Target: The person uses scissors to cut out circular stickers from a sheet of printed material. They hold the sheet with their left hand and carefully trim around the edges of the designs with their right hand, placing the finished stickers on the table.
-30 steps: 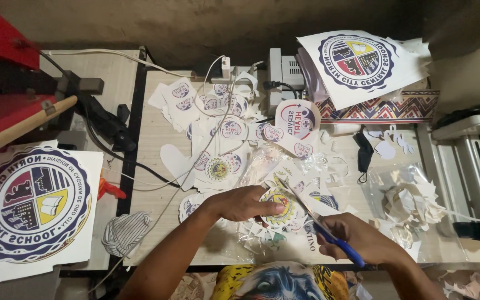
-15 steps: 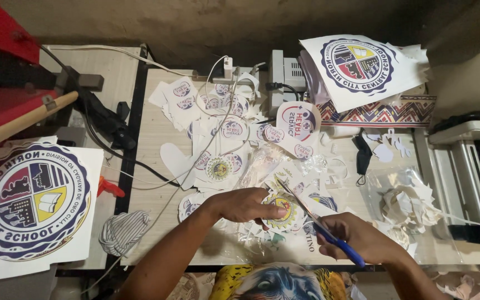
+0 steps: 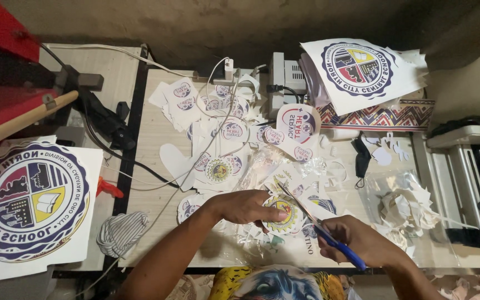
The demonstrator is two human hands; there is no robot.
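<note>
Head view looks down on a round printed emblem (image 3: 285,213) with a yellow centre, held just above the cluttered wooden table (image 3: 156,133) near its front edge. Its left edge is pinched by the left hand (image 3: 245,206), thumb and fingers pressed together on the paper. The right hand (image 3: 359,241) is curled tight around the blue handles of a pair of scissors (image 3: 318,225), whose blades stand parted at the emblem's right rim. Cut-out stickers (image 3: 218,169) and paper scraps (image 3: 406,208) lie scattered behind. A large round crest print (image 3: 26,200) rests far left, and another crest print (image 3: 359,64) lies at the table's far right corner.
</note>
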